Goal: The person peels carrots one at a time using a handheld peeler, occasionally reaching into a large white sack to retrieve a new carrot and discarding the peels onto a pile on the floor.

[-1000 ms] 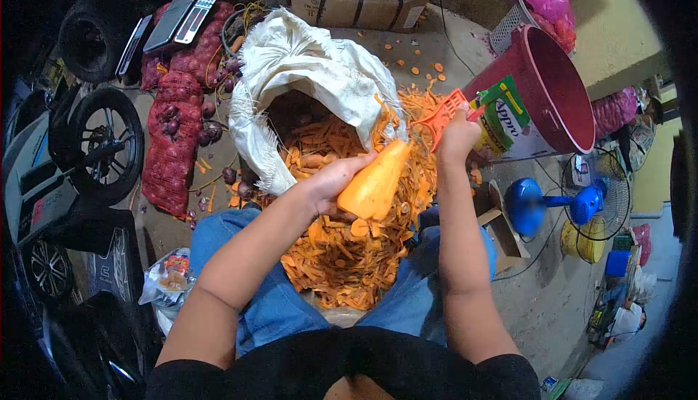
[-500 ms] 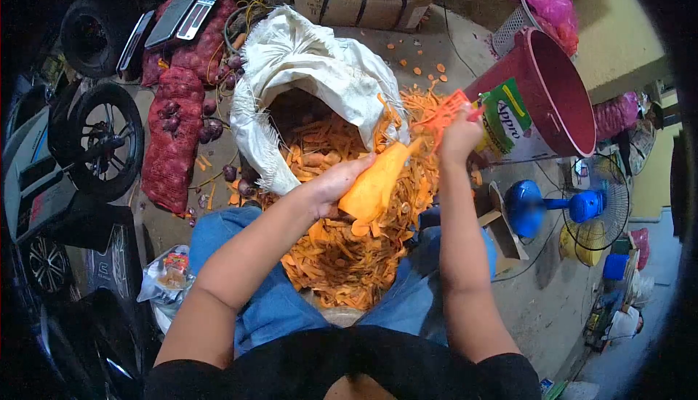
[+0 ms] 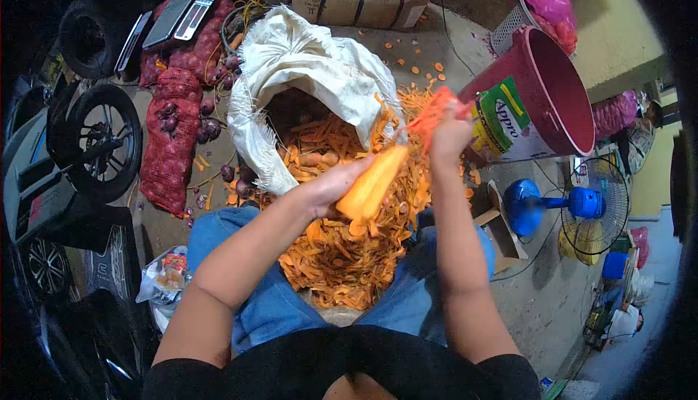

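Observation:
My left hand (image 3: 336, 185) is wrapped around a thick, peeled carrot (image 3: 374, 183), bright orange and tilted up to the right. Closed on a red peeler (image 3: 430, 118), my right hand (image 3: 451, 142) is just beyond the carrot's far end; the tool is smeared by motion, and a gap separates it from the carrot. Below both hands lies a heap of orange peelings (image 3: 345, 265), between my knees. A white woven sack (image 3: 320, 73) gapes open behind the carrot, with carrots and peelings in its mouth.
A dark red bucket (image 3: 487, 84) tilts at the right, near my right hand. Beyond it stands a blue fan (image 3: 556, 204). Red net bags of onions (image 3: 174, 145), a scale (image 3: 182, 18) and a motorbike wheel (image 3: 105, 142) are at the left. Cardboard boxes (image 3: 356, 7) are at the back.
My right hand has shifted slightly left and nearer to me with the peeler. The carrot has turned a little in my left hand, which stays in nearly the same place.

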`<action>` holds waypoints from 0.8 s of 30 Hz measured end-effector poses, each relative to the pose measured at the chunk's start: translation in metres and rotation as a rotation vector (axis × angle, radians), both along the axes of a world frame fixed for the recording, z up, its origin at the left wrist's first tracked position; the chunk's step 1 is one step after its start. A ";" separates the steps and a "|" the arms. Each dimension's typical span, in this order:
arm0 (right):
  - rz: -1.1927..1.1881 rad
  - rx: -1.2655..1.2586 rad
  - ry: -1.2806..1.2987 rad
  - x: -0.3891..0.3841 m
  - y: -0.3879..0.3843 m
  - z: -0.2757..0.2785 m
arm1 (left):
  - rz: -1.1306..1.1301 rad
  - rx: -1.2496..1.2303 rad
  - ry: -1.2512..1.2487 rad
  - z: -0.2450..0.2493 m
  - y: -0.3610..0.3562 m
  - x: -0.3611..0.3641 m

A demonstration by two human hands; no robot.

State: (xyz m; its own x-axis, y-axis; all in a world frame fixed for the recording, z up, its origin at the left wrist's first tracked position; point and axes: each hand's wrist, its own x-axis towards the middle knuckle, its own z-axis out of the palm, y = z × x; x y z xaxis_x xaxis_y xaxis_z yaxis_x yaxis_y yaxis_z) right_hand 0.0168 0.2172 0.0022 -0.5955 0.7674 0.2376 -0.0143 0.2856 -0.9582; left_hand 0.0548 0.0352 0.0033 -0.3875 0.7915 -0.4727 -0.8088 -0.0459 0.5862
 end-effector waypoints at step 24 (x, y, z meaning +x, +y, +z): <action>0.685 0.647 -0.559 0.055 0.026 0.034 | 0.078 -0.706 1.435 -0.002 -0.011 -0.018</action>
State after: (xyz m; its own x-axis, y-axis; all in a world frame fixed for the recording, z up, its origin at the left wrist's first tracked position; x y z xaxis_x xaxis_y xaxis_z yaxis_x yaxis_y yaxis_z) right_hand 0.0717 0.2434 0.0365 -0.9974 0.0602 0.0401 0.0282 0.8341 -0.5509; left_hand 0.0365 0.0239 0.0009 -0.8397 0.5401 0.0561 0.3958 0.5380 0.7443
